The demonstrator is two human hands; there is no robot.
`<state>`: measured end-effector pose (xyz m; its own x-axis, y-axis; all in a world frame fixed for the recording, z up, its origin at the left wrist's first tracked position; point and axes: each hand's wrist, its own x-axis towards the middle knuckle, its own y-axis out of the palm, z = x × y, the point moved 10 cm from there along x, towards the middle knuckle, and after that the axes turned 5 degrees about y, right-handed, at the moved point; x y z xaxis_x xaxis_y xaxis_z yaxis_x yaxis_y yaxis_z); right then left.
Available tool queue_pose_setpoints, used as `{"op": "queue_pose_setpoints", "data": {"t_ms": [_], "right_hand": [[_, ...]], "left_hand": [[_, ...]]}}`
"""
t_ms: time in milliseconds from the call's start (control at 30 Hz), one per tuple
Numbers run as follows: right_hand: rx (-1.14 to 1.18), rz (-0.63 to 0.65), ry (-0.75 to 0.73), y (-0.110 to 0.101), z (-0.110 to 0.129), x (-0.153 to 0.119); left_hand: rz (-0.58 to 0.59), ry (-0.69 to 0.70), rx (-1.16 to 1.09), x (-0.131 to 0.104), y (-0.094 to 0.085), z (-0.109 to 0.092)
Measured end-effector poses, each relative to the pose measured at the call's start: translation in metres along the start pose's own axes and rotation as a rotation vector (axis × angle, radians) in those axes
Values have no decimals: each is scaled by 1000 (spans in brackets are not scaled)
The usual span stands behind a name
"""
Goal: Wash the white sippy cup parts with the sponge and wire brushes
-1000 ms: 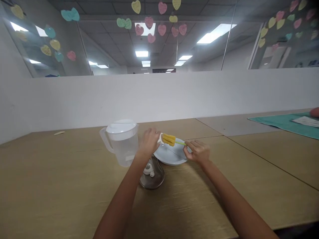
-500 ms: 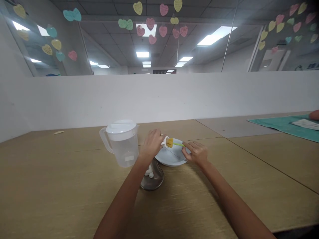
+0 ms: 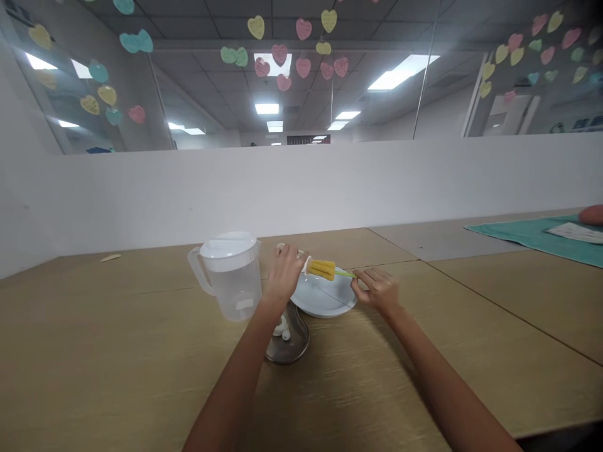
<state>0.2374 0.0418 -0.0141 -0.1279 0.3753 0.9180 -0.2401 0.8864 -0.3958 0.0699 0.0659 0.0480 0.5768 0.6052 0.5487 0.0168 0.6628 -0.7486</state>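
Observation:
A yellow, ridged, popsicle-like piece on a thin green stick extends sideways between my hands. My right hand pinches the stick's free end. In my left hand is a white mold-like piece with a round rim, mostly hidden by my fingers; the yellow piece comes out of its opening. Below them lies a shallow white bowl. Partly behind my left forearm, a curved metal tray holds small white pieces.
Left of my hands stands a clear plastic pitcher with a white lid. A thin pale scrap lies farther left. At the far right a green cloth carries a white sheet, beside part of another person's hand.
More of the yellow piece shows out of the white mold-like piece. My right hand has moved slightly right with the stick, and my left hand a little left.

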Motion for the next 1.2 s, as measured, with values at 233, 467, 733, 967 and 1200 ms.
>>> {"op": "queue_pose_setpoints", "data": {"t_ms": [233, 467, 733, 967, 1200], "right_hand": [[-166, 163, 442, 32, -53, -12], [-215, 573, 619, 72, -84, -44], [-190, 897, 595, 104, -78, -70], [-185, 821, 557, 91, -66, -56], [9, 591, 433, 64, -34, -15]], "left_hand": [[-88, -90, -231, -1, -1, 5], [-43, -409, -1172, 0, 29, 14], [407, -40, -1035, -13, -3, -51], [612, 265, -793, -31, 1, -90], [763, 331, -861, -41, 36, -98]]}}
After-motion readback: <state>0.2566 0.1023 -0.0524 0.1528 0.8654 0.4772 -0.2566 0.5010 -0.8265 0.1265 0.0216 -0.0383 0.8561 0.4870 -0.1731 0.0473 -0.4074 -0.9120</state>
